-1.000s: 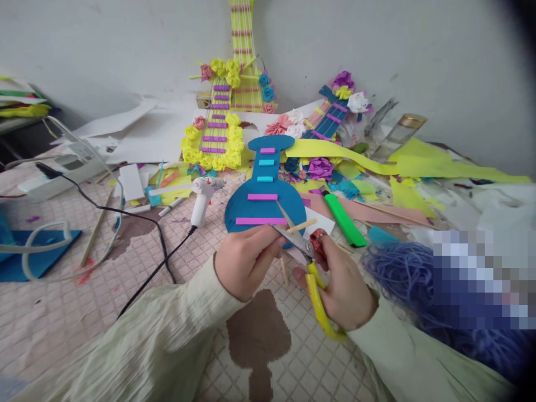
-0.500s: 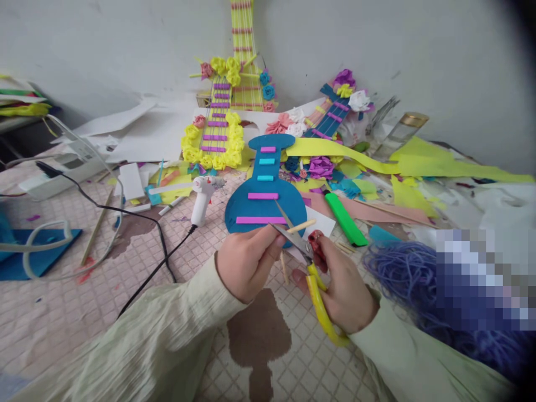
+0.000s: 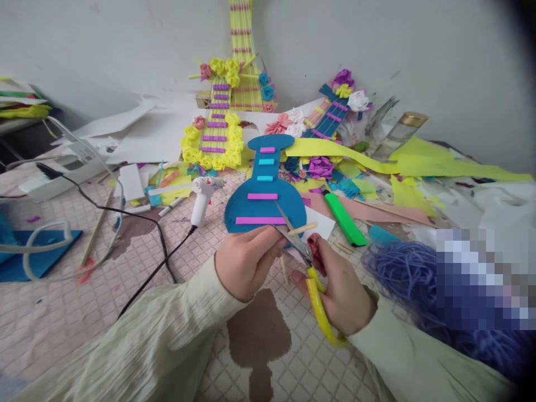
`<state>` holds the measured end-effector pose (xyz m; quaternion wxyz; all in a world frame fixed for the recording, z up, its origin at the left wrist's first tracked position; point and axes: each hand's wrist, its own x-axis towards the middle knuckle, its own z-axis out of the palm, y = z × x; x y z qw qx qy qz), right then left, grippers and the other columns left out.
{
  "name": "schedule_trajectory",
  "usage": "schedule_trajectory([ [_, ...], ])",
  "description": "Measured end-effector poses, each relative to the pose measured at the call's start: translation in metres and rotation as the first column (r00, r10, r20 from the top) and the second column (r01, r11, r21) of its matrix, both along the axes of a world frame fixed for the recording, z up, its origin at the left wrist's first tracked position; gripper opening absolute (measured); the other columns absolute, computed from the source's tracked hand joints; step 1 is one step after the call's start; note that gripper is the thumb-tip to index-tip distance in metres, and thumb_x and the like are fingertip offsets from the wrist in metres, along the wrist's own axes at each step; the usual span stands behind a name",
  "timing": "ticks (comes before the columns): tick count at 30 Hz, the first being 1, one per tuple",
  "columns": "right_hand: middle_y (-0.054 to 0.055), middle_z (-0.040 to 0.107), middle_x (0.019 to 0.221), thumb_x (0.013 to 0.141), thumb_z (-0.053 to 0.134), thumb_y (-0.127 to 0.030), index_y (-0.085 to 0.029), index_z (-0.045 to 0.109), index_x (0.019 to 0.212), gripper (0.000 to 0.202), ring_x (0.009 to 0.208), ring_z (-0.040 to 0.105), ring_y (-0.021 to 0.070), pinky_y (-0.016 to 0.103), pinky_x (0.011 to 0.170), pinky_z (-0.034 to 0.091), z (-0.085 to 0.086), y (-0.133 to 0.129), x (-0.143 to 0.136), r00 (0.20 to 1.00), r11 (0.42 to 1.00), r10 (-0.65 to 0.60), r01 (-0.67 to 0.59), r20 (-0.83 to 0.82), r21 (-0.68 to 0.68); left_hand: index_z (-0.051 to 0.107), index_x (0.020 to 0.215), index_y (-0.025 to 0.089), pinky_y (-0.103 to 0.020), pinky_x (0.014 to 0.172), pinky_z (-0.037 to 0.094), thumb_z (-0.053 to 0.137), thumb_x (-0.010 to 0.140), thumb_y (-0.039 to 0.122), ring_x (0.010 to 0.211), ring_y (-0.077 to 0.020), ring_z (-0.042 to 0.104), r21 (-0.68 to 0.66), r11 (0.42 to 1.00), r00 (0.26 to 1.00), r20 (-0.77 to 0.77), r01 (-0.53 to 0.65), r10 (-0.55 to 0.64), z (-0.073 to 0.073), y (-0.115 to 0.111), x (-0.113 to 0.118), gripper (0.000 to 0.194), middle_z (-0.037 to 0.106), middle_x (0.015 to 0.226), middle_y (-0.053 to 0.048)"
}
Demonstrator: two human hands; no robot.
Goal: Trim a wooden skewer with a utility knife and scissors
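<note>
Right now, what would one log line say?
left hand: pinching wooden stick | right hand: holding yellow-handled scissors, blades open at the stick | nearby: blue cutout, glue gun

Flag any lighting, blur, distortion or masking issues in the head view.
Head view: soft, diffuse light, no harsh glare; dark vignette at the right corners; pixelated block partly over the blue-violet yarn; scissors legible; left sleeve soft, stretched toward the lower edge.

Scissors [image 3: 310, 268] in right hand [image 3: 347, 290] and wooden stick [image 3: 304, 228] in left hand [image 3: 247, 261] now sit marginally lower than before
</note>
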<state>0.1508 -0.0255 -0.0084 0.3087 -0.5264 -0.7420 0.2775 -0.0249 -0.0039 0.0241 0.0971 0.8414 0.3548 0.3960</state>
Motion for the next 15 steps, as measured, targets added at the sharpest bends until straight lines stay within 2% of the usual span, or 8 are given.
schedule_trajectory([
  [5,0.002,0.047,0.078,0.067,0.054,-0.024,-0.021,0.035,0.080,0.023,0.069,0.050,0.0157,0.031,0.065,0.045,-0.0011,-0.0033,0.0003,1.000,1.000,-0.010,0.010,-0.011,0.016,0.052,0.069,0.014,-0.018,0.045,0.040,0.035,0.087,0.018,0.046,-0.0082,0.050,0.007,1.000,1.000,0.006,-0.007,0.007,-0.0012,0.0004,-0.0005,0.025,0.055,0.055,0.000],
  [9,0.002,0.047,0.076,0.065,0.054,-0.026,-0.021,0.036,0.078,0.024,0.064,0.050,0.0146,0.028,0.059,0.045,-0.0007,-0.0045,0.0007,0.999,0.999,-0.039,0.039,0.016,0.027,0.050,0.064,0.015,-0.020,0.044,0.038,0.034,0.087,0.018,0.044,-0.0090,0.050,0.019,0.999,0.999,-0.020,-0.028,0.028,0.0007,0.0007,-0.0008,0.028,0.054,0.053,0.000],
  [11,0.002,0.048,0.075,0.064,0.055,-0.025,-0.021,0.036,0.078,0.025,0.064,0.050,0.0142,0.027,0.059,0.045,-0.0013,-0.0026,0.0009,0.999,0.999,-0.041,0.041,0.010,0.030,0.053,0.068,0.015,-0.022,0.046,0.040,0.036,0.086,0.020,0.048,-0.0111,0.053,0.000,0.999,0.999,-0.028,-0.034,0.034,0.0029,0.0003,-0.0014,0.026,0.057,0.057,-0.001],
  [13,0.002,0.048,0.077,0.063,0.056,-0.024,-0.021,0.038,0.081,0.026,0.067,0.051,0.0143,0.026,0.061,0.046,-0.0026,0.0007,0.0019,0.998,0.998,-0.050,0.051,-0.042,0.035,0.058,0.078,0.016,-0.025,0.053,0.043,0.041,0.085,0.025,0.060,-0.0149,0.058,-0.028,0.999,0.999,0.037,-0.034,0.035,0.0049,0.0006,-0.0027,0.021,0.062,0.067,-0.004],
  [15,0.001,0.048,0.078,0.063,0.057,-0.024,-0.020,0.040,0.086,0.029,0.067,0.052,0.0141,0.026,0.062,0.047,-0.0036,0.0043,0.0038,0.990,0.996,-0.079,0.083,-0.118,0.032,0.060,0.091,0.017,-0.028,0.061,0.046,0.041,0.086,0.031,0.071,-0.0174,0.060,-0.102,0.993,0.980,0.183,-0.053,0.071,0.0056,0.0028,-0.0044,0.024,0.066,0.078,-0.005],
])
